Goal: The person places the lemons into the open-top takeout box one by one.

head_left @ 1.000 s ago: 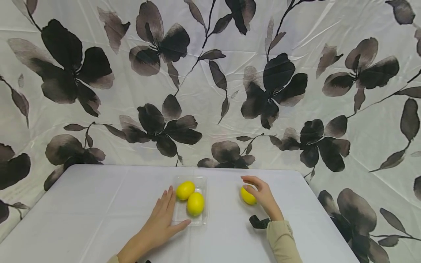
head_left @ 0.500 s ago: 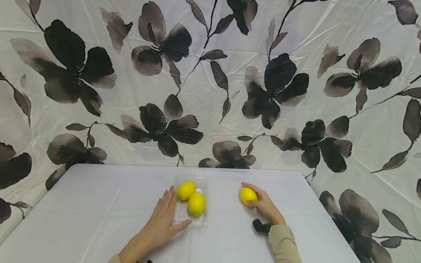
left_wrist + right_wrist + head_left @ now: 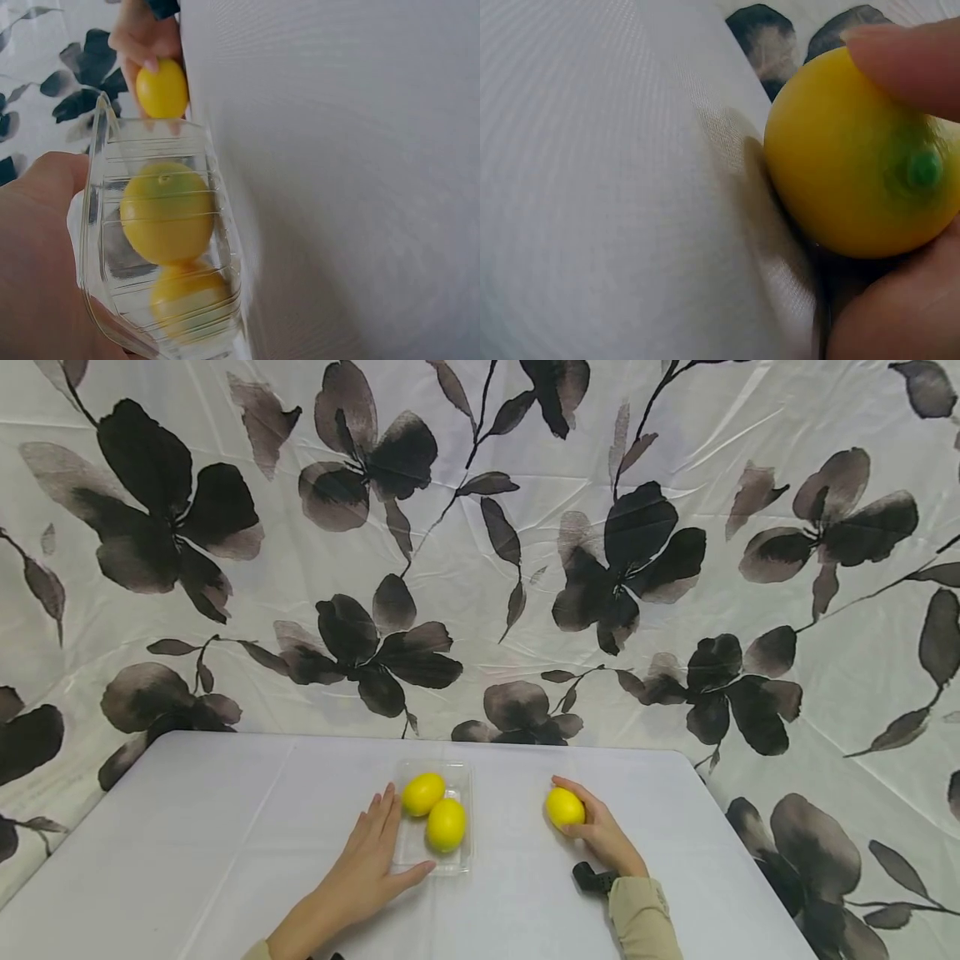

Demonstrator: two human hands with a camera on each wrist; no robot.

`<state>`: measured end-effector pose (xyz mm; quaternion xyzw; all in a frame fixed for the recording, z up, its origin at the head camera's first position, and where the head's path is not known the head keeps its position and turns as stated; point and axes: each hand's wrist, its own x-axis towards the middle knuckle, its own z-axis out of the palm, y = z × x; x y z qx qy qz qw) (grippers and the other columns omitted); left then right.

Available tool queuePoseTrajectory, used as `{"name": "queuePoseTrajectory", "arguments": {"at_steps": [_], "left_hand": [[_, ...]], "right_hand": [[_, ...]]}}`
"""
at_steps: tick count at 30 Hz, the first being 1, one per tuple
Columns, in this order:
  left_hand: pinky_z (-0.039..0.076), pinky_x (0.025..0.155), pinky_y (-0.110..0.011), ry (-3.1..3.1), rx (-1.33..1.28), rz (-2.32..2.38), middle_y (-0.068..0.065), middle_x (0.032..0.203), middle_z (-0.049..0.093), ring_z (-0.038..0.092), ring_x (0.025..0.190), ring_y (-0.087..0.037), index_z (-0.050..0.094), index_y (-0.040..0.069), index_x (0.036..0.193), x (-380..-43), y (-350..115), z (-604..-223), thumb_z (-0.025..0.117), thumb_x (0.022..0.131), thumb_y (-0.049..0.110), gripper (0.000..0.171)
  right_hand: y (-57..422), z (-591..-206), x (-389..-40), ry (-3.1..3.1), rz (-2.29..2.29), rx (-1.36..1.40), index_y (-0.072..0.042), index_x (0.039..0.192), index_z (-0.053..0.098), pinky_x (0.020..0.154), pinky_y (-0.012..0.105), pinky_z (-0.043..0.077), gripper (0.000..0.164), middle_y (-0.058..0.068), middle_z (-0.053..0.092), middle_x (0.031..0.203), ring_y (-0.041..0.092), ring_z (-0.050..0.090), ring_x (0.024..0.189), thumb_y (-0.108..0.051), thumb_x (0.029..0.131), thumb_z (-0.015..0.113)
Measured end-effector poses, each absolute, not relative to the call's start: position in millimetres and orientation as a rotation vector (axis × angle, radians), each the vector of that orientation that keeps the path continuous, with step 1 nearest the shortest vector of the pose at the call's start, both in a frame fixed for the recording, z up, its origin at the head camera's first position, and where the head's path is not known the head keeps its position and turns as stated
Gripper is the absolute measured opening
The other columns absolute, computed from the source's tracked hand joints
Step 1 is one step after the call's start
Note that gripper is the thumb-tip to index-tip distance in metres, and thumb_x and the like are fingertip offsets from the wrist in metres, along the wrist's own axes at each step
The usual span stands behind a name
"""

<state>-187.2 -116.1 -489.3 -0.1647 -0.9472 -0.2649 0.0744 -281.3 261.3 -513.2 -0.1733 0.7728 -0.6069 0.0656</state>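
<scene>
Two yellow lemons, one behind [image 3: 423, 794] and one in front [image 3: 446, 825], lie in a clear plastic box [image 3: 467, 852] on the table. Along the box's left side rests my left hand [image 3: 366, 860], its fingers straight and the thumb spread at the near edge. The left wrist view shows the box's ridged wall [image 3: 157, 142] with both lemons behind it. To the right, my right hand [image 3: 607, 835] grips a third lemon [image 3: 564, 808] between thumb and fingers. In the right wrist view this lemon [image 3: 840, 165] has a green tip and sits very close to the cloth.
A white cloth covers the table [image 3: 225, 827]. Behind its far edge hangs a white curtain [image 3: 510, 610] printed with dark flowers. A black wrist device [image 3: 594, 878] sits by the right sleeve [image 3: 643, 910].
My right hand has come down from above the third lemon and its fingers and thumb have closed around it. The left hand and the box have stayed in place.
</scene>
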Motion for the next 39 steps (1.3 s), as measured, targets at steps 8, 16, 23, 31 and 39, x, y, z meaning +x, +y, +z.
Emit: {"name": "queuePoseTrajectory", "arguments": {"at_steps": [8, 16, 23, 31, 39], "left_hand": [[0.013, 0.117, -0.061, -2.842, -0.491, -0.773, -0.022, 0.164, 0.004, 0.008, 0.149, -0.042, 0.018, -0.009, 0.154, -188, -116, -490, 0.056, 0.087, 0.070, 0.110], [0.013, 0.118, -0.061, -2.842, -0.488, -0.784, -0.021, 0.164, 0.003, 0.008, 0.149, -0.042, 0.018, -0.009, 0.154, -190, -115, -488, 0.056, 0.087, 0.071, 0.110], [0.013, 0.118, -0.061, -2.853, -0.471, -0.787, -0.021, 0.164, 0.003, 0.008, 0.149, -0.042, 0.018, -0.009, 0.154, -192, -113, -486, 0.054, 0.087, 0.072, 0.111], [0.013, 0.118, -0.061, -2.858, -0.469, -0.785, -0.020, 0.164, 0.001, 0.007, 0.149, -0.042, 0.017, -0.008, 0.154, -194, -114, -484, 0.055, 0.087, 0.072, 0.111], [0.013, 0.118, -0.061, -2.864, -0.472, -0.802, -0.020, 0.164, 0.002, 0.007, 0.149, -0.041, 0.017, -0.008, 0.154, -196, -114, -481, 0.056, 0.087, 0.071, 0.111]], "right_hand": [[259, -511, -284, 2.372, -1.815, -0.539, -0.003, 0.147, 0.045, 0.105, 0.011, 0.033, 0.075, 0.017, 0.041, 0.153, 0.033, 0.037, 0.140, 0.007, 0.079, 0.075], [249, -483, -271, 2.421, -1.770, -0.423, 0.002, 0.143, 0.047, 0.115, 0.032, 0.031, 0.073, 0.019, 0.045, 0.148, 0.035, 0.038, 0.139, 0.006, 0.078, 0.079], [250, -480, -275, 2.462, -1.740, -0.398, 0.003, 0.142, 0.049, 0.116, 0.041, 0.029, 0.073, 0.018, 0.047, 0.147, 0.034, 0.040, 0.139, 0.004, 0.077, 0.081], [246, -472, -277, 2.501, -1.705, -0.417, 0.001, 0.139, 0.054, 0.115, 0.043, 0.031, 0.069, 0.018, 0.052, 0.143, 0.035, 0.042, 0.137, 0.001, 0.076, 0.082], [233, -462, -276, 2.564, -1.605, -0.483, 0.000, 0.139, 0.055, 0.113, 0.046, 0.036, 0.067, 0.016, 0.055, 0.141, 0.033, 0.048, 0.132, -0.005, 0.078, 0.083]]}}
